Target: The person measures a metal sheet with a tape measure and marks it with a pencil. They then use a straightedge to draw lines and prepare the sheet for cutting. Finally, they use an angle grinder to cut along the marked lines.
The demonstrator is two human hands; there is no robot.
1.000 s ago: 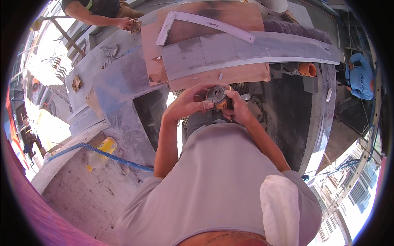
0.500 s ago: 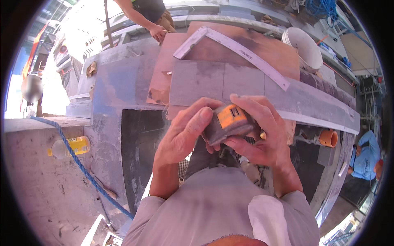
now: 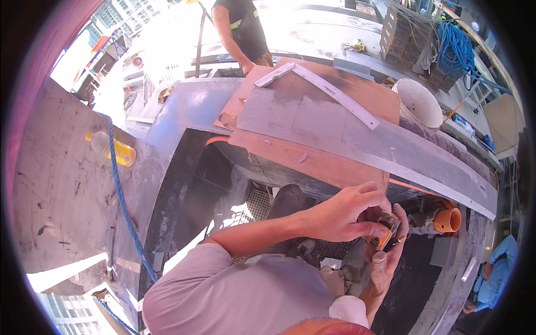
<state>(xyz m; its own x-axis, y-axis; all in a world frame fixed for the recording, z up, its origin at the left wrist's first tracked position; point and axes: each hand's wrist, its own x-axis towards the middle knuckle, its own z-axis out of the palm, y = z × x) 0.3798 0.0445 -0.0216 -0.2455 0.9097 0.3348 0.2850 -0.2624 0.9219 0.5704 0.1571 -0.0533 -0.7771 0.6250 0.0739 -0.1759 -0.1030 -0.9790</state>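
To the right of my body, both hands are closed round a dark tape measure (image 3: pixel 384 237) with an orange label. My left hand (image 3: pixel 363 207) reaches across from the left, its thumb and fingertips on the near side of the case. My right hand (image 3: pixel 387 267) cups the case from below and the right, fingers pointing up. A small gold-coloured thing shows by the right fingers, too small to name. Beyond the hands, a pale metal carpenter's square (image 3: pixel 337 99) lies across a grey slab (image 3: pixel 279 111) and a reddish-brown board (image 3: pixel 301 155).
A white bucket (image 3: pixel 417 105) stands at the back right, near coiled blue rope (image 3: pixel 453 49). An orange pipe end (image 3: pixel 446 220) sticks out at the right. A bottle (image 3: pixel 120 152) and blue rope (image 3: pixel 124 195) lie on the left ledge. Co-workers stand at the far side and right.
My hands have moved right and down with the tape measure, and its case has turned between them. My view has shifted and tilted, showing more of the opening below the board.
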